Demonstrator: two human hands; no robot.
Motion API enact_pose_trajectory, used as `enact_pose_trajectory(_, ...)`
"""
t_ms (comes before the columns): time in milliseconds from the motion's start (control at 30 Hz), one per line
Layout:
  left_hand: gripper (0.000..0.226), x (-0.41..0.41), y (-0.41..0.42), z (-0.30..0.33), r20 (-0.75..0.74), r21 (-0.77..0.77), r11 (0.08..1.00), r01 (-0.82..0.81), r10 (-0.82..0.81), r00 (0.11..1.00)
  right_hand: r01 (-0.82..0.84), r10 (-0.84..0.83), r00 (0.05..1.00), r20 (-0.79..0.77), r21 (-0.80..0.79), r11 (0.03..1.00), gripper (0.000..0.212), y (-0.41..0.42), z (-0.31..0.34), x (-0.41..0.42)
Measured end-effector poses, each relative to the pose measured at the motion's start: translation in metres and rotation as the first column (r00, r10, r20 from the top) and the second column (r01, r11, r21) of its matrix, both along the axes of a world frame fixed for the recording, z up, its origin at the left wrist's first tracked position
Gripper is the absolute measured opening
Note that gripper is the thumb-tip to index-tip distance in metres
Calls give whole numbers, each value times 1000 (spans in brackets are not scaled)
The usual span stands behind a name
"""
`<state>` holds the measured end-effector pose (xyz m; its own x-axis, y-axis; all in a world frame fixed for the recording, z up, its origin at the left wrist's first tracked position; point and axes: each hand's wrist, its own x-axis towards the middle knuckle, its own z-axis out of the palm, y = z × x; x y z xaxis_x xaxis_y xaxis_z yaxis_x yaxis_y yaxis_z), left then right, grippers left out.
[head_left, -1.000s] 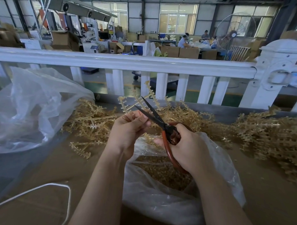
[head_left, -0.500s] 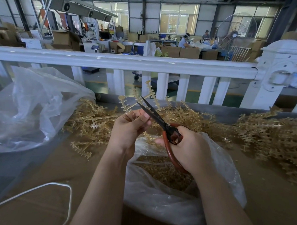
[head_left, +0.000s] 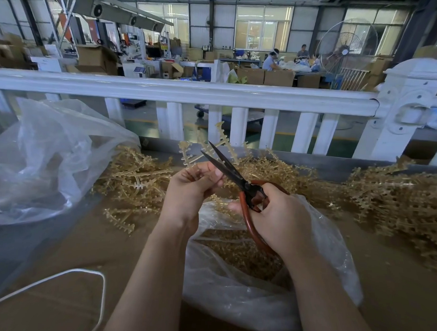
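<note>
My left hand (head_left: 190, 189) pinches a tan plastic sprue (head_left: 203, 149) with toothed branches, holding it upright above the table. My right hand (head_left: 280, 218) grips scissors with red-brown handles (head_left: 250, 216). Their dark blades (head_left: 223, 163) stand slightly apart, pointing up and left, right beside the sprue at my left fingertips. Below both hands lies a clear plastic bag (head_left: 256, 299) with small tan cut pieces inside.
Heaps of tan sprues lie behind my hands (head_left: 136, 179) and at the right (head_left: 398, 198). A big crumpled clear bag (head_left: 42, 162) sits at the left. A white cord (head_left: 102, 285) loops on the brown table. A white railing (head_left: 190, 92) runs along the far edge.
Both hands have stayed almost where they were. The scissor blades have shifted slightly against the sprue.
</note>
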<state>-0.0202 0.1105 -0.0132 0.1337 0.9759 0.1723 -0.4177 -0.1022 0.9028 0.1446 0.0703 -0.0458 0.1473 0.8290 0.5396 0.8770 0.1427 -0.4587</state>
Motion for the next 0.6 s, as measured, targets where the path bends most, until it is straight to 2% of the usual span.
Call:
enact_pose_trajectory(133, 7, 3, -1, -1, -23, 22, 1000, 15, -15, 1000, 13, -13, 1000, 10, 15, 1000, 74, -1, 1, 0)
enact_pose_trajectory(267, 16, 2, -1, -2, -32, 13, 1000, 8, -8, 999, -10, 10, 1000, -4, 37, 999, 73, -2, 1, 0)
enact_pose_trajectory(367, 8, 2, -2, 0, -15, 1, 999, 34, -34, 999, -32, 33, 999, -25, 35, 999, 76, -1, -1, 1)
enact_pose_trajectory(600, 8, 1, -3, -1, -7, -10, 998, 56, -56, 998, -49, 50, 998, -44, 36, 998, 80, 0, -2, 2)
